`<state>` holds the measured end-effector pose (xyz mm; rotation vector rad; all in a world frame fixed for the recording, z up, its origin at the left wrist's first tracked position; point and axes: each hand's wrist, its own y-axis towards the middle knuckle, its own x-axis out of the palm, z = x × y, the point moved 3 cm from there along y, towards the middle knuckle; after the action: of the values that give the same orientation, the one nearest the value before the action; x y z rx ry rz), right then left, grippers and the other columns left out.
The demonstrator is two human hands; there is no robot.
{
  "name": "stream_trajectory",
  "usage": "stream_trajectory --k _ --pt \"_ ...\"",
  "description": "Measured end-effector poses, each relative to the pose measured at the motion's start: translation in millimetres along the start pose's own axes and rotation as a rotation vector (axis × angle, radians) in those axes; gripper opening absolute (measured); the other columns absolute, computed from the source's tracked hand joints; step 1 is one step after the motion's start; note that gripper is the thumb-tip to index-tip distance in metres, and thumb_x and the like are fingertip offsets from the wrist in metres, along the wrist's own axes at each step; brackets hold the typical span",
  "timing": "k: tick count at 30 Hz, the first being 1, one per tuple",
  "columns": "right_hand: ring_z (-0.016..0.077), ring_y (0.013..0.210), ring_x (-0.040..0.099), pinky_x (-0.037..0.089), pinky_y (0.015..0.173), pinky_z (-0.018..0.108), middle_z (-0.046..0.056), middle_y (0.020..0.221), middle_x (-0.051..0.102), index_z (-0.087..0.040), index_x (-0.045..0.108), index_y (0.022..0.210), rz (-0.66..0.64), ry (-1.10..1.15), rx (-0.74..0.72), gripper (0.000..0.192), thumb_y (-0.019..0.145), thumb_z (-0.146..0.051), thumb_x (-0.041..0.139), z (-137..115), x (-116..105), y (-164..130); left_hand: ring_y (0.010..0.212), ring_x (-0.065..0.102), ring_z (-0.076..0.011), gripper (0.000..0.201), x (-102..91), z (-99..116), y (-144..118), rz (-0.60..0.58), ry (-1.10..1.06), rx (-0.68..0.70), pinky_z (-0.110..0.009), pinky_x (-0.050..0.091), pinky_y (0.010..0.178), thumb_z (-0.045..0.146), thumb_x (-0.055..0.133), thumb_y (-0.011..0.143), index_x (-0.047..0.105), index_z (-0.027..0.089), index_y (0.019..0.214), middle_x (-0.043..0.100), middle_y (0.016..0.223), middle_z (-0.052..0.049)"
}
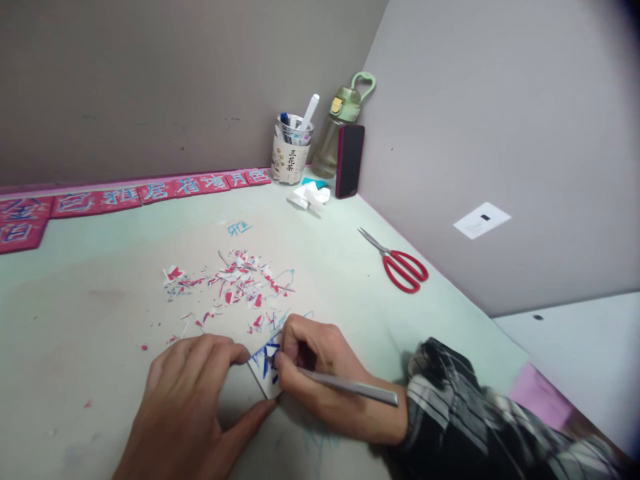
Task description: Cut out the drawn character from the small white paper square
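The left hand (195, 400) pins the small paper piece (265, 373) flat on the desk (75, 333), fingertips touching its edges; the right hand (320, 373), clenched on a metal craft knife (350, 385), works directly beside them. A blade slip could nick those fingertips or tear the piece. Beyond the piece, loose paper scraps (235, 283) could shift under it.

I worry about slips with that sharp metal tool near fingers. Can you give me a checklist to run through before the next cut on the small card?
1. Left hand pins the small card flat to the table: ok, thumb and fingers press its edges.
2. Right hand has a firm grip on the metal tool: ok, held like a pen.
3. Tool tip clear of the left fingertips: cannot tell, the tip is hidden behind the fingers.
4. Paper scraps clear of the card: not ok, some lie right at its top edge.
5. Red scissors out of the way: ok, well off to the right.
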<state>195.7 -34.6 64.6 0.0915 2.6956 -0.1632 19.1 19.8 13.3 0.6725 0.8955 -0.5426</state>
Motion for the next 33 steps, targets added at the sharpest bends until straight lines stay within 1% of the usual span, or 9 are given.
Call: stream_trajectory --k 6,11,15,21,26,29,33 --pt "0.0095 0.057 0.037 0.029 0.053 0.024 -0.006 0.063 0.044 -0.022 0.039 0.069 -0.006 0.003 0.006 0.020 0.081 -0.016 0.054 0.4 1.0 -0.9 0.088 0.059 -0.0284 0.045 -0.6 -2.2 -0.7 0.009 0.021 -0.002 -0.046 0.043 0.080 0.068 0.063 0.084 0.060 0.026 0.100 0.067 0.093 -0.004" --pt "0.0092 0.056 0.037 0.028 0.053 0.023 -0.006 0.063 0.044 -0.022 0.039 0.069 -0.019 0.002 0.019 0.020 0.081 -0.016 0.054 -0.4 1.0 -1.2 0.089 0.059 -0.0298 0.045 -1.1 -1.8 -0.6 -0.003 -0.005 -0.016 -0.048 0.043 0.080 0.068 0.064 0.084 0.060 0.026 0.100 0.067 0.094 -0.005" --pt "0.0093 0.057 0.037 0.029 0.053 0.023 -0.006 0.064 0.044 -0.023 0.039 0.069 -0.029 0.009 0.023 0.019 0.081 -0.017 0.053 -1.7 0.5 -2.2 0.087 0.059 -0.0294 0.047 -1.9 1.0 0.3 0.016 -0.034 -0.049 -0.047 0.043 0.079 0.073 0.060 0.084 0.061 0.028 0.097 0.068 0.092 -0.004" --pt "0.0097 0.058 0.036 0.028 0.053 0.024 -0.006 0.065 0.044 -0.023 0.039 0.070 -0.047 0.018 0.014 0.018 0.081 -0.017 0.052 -1.7 0.6 -4.3 0.086 0.060 -0.0280 0.045 -5.3 2.9 1.9 0.007 -0.031 -0.079 -0.045 0.045 0.078 0.071 0.060 0.084 0.064 0.028 0.094 0.068 0.090 -0.004" --pt "0.0095 0.057 0.036 0.027 0.053 0.024 -0.006 0.064 0.043 -0.023 0.038 0.070 -0.054 0.017 0.009 0.019 0.080 -0.016 0.052 -0.9 1.3 -5.2 0.085 0.061 -0.0301 0.040 -5.0 2.9 2.3 0.015 -0.042 -0.084 -0.050 0.047 0.076 0.069 0.057 0.085 0.062 0.030 0.093 0.068 0.089 -0.004" --pt "0.0093 0.057 0.035 0.027 0.053 0.024 -0.006 0.064 0.043 -0.023 0.038 0.070 -0.062 0.020 0.010 0.018 0.080 -0.015 0.052 -0.8 1.9 -5.5 0.085 0.061 -0.0310 0.038 -4.3 3.5 2.7 -0.004 -0.056 -0.093 -0.052 0.048 0.077 0.068 0.058 0.083 0.061 0.031 0.094 0.068 0.089 -0.003" --pt "0.0090 0.057 0.035 0.027 0.054 0.023 -0.006 0.063 0.042 -0.022 0.038 0.070 -0.068 0.033 -0.008 0.019 0.080 -0.014 0.052 -1.2 2.1 -5.9 0.086 0.060 -0.0337 0.037 -3.9 2.1 2.6 -0.012 -0.087 -0.118 -0.055 0.046 0.077 0.067 0.058 0.083 0.061 0.032 0.094 0.068 0.089 -0.004"
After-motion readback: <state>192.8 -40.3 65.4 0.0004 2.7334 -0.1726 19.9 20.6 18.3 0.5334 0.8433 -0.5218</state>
